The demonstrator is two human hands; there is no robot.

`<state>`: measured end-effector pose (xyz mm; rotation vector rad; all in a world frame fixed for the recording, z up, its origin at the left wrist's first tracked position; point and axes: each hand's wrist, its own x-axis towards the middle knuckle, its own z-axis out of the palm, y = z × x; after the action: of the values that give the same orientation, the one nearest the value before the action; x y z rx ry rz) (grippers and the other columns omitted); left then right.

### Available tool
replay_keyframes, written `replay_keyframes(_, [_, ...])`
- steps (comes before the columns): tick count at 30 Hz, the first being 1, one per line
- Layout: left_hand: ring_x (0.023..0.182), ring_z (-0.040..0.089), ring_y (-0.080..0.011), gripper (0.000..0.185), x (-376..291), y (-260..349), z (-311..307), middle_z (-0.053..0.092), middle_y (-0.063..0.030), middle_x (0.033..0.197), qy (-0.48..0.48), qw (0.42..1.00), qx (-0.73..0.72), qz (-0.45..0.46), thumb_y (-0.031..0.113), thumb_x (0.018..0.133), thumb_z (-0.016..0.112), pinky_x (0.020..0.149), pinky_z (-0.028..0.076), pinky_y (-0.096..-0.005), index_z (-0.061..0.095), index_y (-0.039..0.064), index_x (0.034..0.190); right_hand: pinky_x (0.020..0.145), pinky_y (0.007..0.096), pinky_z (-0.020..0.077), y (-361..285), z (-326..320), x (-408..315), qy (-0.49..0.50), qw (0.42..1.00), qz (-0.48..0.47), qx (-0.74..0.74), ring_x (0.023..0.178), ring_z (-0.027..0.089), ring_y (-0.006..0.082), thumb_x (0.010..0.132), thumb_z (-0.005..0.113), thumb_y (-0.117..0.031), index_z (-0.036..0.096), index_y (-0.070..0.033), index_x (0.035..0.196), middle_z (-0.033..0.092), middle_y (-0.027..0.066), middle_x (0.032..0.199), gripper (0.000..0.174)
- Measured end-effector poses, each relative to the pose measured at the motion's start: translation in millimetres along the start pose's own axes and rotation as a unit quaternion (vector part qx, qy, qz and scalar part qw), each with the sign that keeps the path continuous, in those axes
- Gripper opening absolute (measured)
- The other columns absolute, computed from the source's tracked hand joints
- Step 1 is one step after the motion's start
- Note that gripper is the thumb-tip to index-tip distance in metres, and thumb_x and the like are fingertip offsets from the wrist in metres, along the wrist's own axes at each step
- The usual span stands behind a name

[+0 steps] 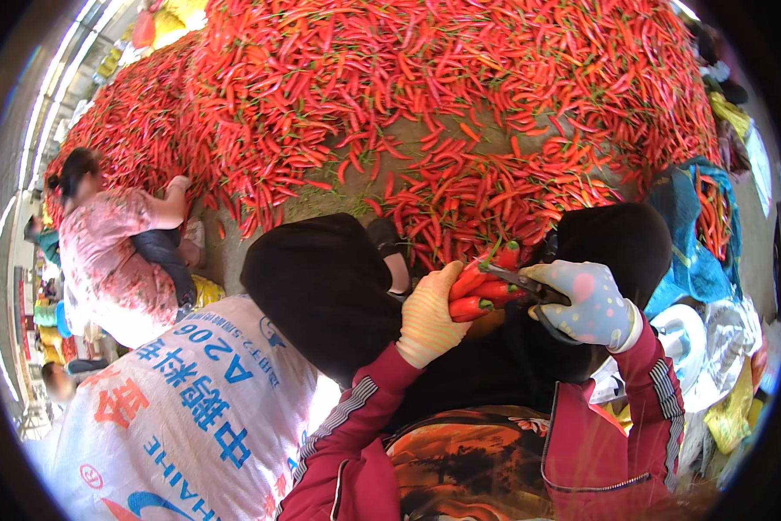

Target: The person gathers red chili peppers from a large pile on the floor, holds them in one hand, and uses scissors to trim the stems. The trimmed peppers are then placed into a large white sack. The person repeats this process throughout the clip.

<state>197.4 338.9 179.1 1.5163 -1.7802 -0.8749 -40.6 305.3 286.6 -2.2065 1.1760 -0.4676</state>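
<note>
My left hand (pixel 433 315), in a yellow-and-orange striped knit glove, is closed around several red chili peppers (pixel 470 309). Their stem ends point right; one still carries a long green stem. My right hand (pixel 580 302), in a pale blue glove with coloured dots, grips a pair of dark-handled scissors (pixel 546 296). The scissor blades reach left to the stem ends of the held peppers. Past my hands, between my black-clad knees, lies a small heap of loose red chili peppers (pixel 475 202) on the floor.
A large pile of chili peppers (pixel 364 58) spans the far side. A person in a pink floral top (pixel 113 241) crouches at left. A printed white woven sack (pixel 188 417) stands at my left. At right are a blue mesh sack (pixel 690 241) holding peppers and clear plastic (pixel 732 332).
</note>
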Motion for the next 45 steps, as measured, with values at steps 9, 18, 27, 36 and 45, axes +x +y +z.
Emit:
replay_keyframes(9, [0.122, 0.056, -0.0239, 0.077, 7.2, 12.2, -10.6, 0.060, -0.0104, 0.128, 0.014, 0.986, -0.155, -0.058, 0.002, 0.068, 0.078, 0.102, 0.046, -0.0344, 0.044, 0.005, 0.138, 0.078, 0.0343, 0.0557, 1.8, -31.0, 52.3, 0.087, 0.988, -0.115, 0.053, 0.084, 0.071, 0.0296, 0.070, 0.070, 0.003, 0.066, 0.004, 0.114, 0.070, 0.0199, 0.094, 0.044])
replay_keyframes(18, [0.121, 0.059, -0.0252, 0.088, -36.2, 187.6, -162.2, 0.054, -0.0098, 0.142, 0.090, 0.836, -0.537, 0.067, -0.008, 0.071, 0.069, 0.088, 0.054, -0.0357, 0.037, 0.012, 0.150, 0.081, 0.0442, 0.0515, 102.8, -67.6, 246.0, 0.097, 0.988, -0.099, -0.073, 0.095, 0.066, 0.0383, 0.081, 0.065, -0.005, 0.063, 0.004, 0.116, 0.069, 0.0228, 0.103, 0.036])
replay_keyframes(27, [0.081, 0.070, -0.0223, 0.051, -216.7, 368.8, -350.4, 0.070, -0.0127, 0.106, 0.615, 0.778, 0.082, 0.094, 0.003, 0.074, 0.066, 0.061, 0.056, -0.0311, 0.057, 0.000, 0.124, 0.086, 0.0466, 0.0534, 150.9, 22.1, 269.2, -0.098, 0.971, -0.128, -0.177, 0.096, 0.067, 0.0389, 0.072, 0.065, -0.026, 0.073, -0.007, 0.104, 0.071, 0.0217, 0.097, 0.038])
replay_keyframes(36, [0.114, 0.062, -0.0339, 0.078, -363.4, 257.0, -395.0, 0.060, -0.0148, 0.127, 0.558, 0.630, 0.460, -0.283, 0.006, 0.066, 0.079, 0.093, 0.053, -0.0447, 0.045, 0.012, 0.135, 0.089, 0.0460, 0.0527, 137.9, 26.7, 242.2, -0.178, 0.913, -0.070, -0.360, 0.100, 0.066, 0.0382, 0.075, 0.066, -0.033, 0.074, -0.011, 0.103, 0.071, 0.0202, 0.102, 0.037])
replay_keyframes(45, [0.109, 0.063, -0.0364, 0.048, -400.5, 154.4, -444.7, 0.060, -0.0173, 0.116, 0.384, 0.445, 0.564, -0.580, 0.029, 0.094, 0.055, 0.086, 0.055, -0.0484, 0.042, 0.020, 0.140, 0.091, 0.0451, 0.0524, 163.0, 7.0, 219.7, -0.171, 0.912, -0.026, -0.373, 0.103, 0.066, 0.0378, 0.075, 0.067, -0.037, 0.075, -0.010, 0.102, 0.070, 0.0200, 0.106, 0.040])
